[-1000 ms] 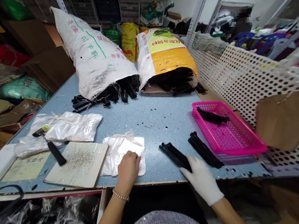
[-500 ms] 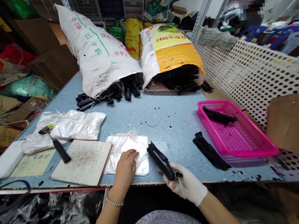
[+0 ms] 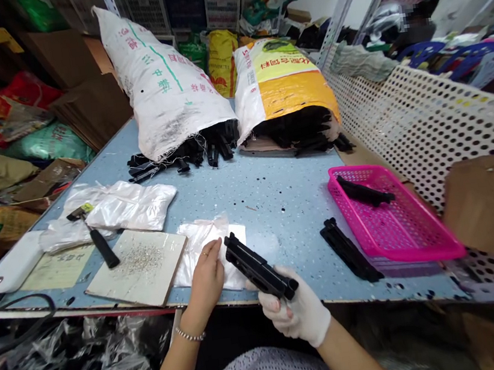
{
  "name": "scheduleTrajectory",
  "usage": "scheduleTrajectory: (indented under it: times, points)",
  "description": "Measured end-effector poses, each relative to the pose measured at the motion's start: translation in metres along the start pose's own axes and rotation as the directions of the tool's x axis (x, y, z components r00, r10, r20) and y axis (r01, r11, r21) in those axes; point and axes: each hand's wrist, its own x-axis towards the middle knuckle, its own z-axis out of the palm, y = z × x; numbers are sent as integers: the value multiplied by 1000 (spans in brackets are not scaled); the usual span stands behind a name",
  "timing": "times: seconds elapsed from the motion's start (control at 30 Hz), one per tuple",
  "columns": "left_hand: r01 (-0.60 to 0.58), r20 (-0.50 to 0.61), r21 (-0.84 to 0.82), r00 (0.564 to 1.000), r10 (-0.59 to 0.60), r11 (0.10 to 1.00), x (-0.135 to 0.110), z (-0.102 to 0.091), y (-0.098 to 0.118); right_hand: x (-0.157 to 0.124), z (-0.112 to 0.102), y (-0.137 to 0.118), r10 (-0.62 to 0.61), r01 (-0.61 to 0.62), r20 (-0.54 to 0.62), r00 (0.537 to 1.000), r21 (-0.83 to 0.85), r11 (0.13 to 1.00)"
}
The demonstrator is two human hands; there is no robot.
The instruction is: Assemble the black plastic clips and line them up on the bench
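Observation:
My right hand, in a white glove with some fingertips bare, is closed around the lower end of a long black plastic part. The part is shaped like the top of a toy pistol and tilts up to the left. My left hand is bare, with a ring and a beaded bracelet. Its fingers are stretched out, close together, over a stack of clear plastic bags, with the tips close to the part's upper end. Whether they touch the bags cannot be made out. A similar black part lies on the table to the right.
A pink basket holds another black part. Two woven sacks, one white and one yellow-white, spill black parts at the back. On the left are a hammer, a board with small specks, wrapped bags and a white device.
My right hand has moved left and turned the black part, bringing its upper end beside my left fingers. My left hand has shifted slightly left, with its fingers now pointing more upward.

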Motion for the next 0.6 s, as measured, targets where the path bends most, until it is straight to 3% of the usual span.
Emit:
scheduleTrajectory:
  times: [0.1, 0.23, 0.3, 0.37, 0.43, 0.5, 0.53, 0.6]
  points:
    - [-34, -13, 22, 999, 34, 999, 1, -5, 1, 4, -9, 0, 82, -81, -1, 997, 86, 993]
    - [-271, 79, 66, 961, 265, 960, -10, -12, 22, 14, -14, -6, 101, -102, 20, 995, 71, 992]
    - [-391, 142, -9, 911, 388, 920, -21, -13, 42, 21, -11, -9, 41, -45, -65, 997, -52, 998]
    - [-444, 192, -126, 867, 461, 887, -32, -13, 64, 26, -4, -10, -140, 55, -223, 965, -348, 936]
    - [-400, 234, -213, 865, 444, 891, -41, -12, 80, 24, 7, -6, -423, 84, -289, 859, -735, 673]
    - [-281, 268, -233, 902, 340, 931, -45, -12, 88, 15, 22, 1, -632, 27, -220, 743, -934, 357]
    - [-220, 276, -227, 919, 280, 949, -45, -13, 89, 7, 30, 6, -680, -4, -175, 712, -969, 246]
    - [-139, 256, -192, 949, 186, 972, -46, -19, 89, -8, 47, 18, -694, -44, -86, 715, -996, 78]
